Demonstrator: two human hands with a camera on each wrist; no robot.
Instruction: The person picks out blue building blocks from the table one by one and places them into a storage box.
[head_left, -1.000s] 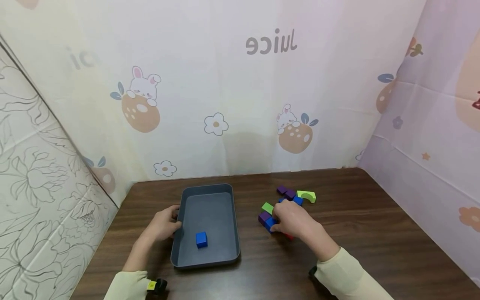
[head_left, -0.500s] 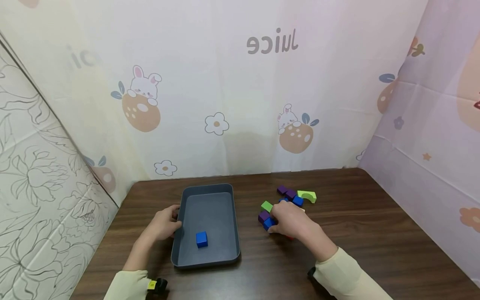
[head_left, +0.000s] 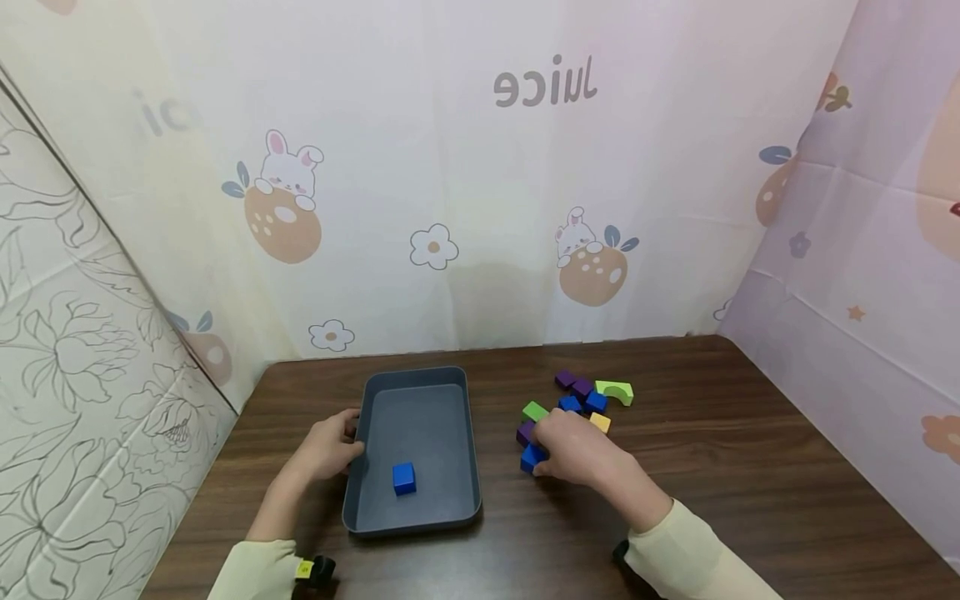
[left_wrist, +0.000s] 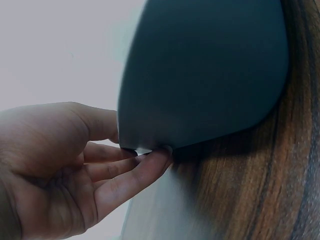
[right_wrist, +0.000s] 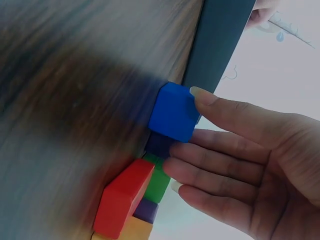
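Note:
My left hand (head_left: pixel 326 450) holds the left side of a dark grey tray (head_left: pixel 420 417), thumb and fingers at its wall in the left wrist view. One blue block (head_left: pixel 403 478) sits inside, towards the tray's near end. Right of the tray, my right hand (head_left: pixel 579 450) pinches another blue block (head_left: pixel 532 459) low at the table, at the near edge of a loose group of blocks. A purple block (head_left: pixel 526 433) and a green block (head_left: pixel 535 412) lie just beyond it. In the right wrist view a red block (right_wrist: pixel 122 200) lies near my fingers; the head view hides it.
Further back on the wooden table (head_left: pixel 697 417) are purple blocks (head_left: pixel 582 388), blue blocks (head_left: pixel 596 402), a yellow block (head_left: pixel 600 422) and a light green arch block (head_left: pixel 615 392). A patterned curtain (head_left: pixel 487 183) hangs behind the table.
My right hand has shifted slightly left and towards me, and the pinched blue block has come away from the purple one. A yellow block is uncovered behind the hand. The left hand stays put.

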